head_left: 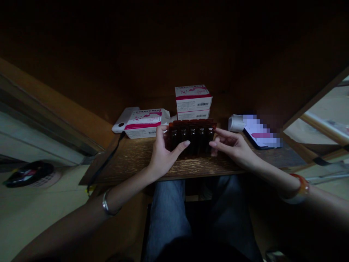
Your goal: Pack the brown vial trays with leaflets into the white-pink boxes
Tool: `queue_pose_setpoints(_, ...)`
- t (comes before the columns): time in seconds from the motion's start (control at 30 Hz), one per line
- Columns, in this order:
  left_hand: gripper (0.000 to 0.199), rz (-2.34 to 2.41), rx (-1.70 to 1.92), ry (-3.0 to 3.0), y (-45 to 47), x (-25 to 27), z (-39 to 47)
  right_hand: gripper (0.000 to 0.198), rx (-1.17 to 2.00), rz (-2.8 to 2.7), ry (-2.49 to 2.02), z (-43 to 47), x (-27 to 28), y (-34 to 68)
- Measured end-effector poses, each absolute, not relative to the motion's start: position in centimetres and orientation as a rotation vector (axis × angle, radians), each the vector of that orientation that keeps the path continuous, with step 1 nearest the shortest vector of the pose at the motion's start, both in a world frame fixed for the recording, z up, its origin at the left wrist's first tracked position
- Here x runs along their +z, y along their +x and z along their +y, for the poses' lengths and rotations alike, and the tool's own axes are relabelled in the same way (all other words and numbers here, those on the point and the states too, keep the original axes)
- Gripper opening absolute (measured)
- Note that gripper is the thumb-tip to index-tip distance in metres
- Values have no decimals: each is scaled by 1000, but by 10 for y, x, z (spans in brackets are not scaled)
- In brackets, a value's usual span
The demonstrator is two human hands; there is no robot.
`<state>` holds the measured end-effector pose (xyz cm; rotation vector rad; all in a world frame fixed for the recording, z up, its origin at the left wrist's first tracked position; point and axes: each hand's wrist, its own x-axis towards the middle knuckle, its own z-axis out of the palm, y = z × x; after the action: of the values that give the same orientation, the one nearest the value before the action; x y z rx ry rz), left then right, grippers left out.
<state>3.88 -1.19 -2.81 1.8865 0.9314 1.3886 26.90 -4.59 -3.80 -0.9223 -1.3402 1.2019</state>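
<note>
Several strips of dark brown plastic ampoules (192, 136) are held upright in a bundle just above the front of the wooden desk. My left hand (165, 154) is closed round their left side, its thumb lying across the front and the fingers mostly hidden behind. At the right edge, my right hand (231, 145) grips the same bundle between thumb and fingertips. Directly behind the strips stand stacked white and magenta medicine boxes (193, 97). Another such medicine box (144, 122) lies to the left, with a flap raised at its right end.
A white device (124, 122) with a black cable sits at the desk's left. To the right are a small white object (236, 123) and a phone (261, 134) with a blurred screen. Wooden side panels enclose the desk (131, 160). A bin (35, 174) stands on the floor at left.
</note>
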Motion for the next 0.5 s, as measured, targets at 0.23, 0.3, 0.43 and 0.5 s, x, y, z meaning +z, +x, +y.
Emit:
queue_pose_setpoints(0.23, 51, 931, 1333, 1741, 43, -19, -18, 35, 906, -1345, -1045, -48, -34, 268)
queue_pose_setpoints(0.3, 50, 938, 1294, 1692, 43, -20, -16, 28, 905, -1381, -1044, -49, -35, 272)
queue_pose_setpoints(0.43, 45, 977, 1245, 1490, 41, -20, -10, 39, 771, -1608, -1036, -48, -41, 279)
queue_pose_setpoints(0.5, 44, 974, 1203, 1360, 40, -17, -9, 61, 511, -1778, -1019, -48, -43, 279)
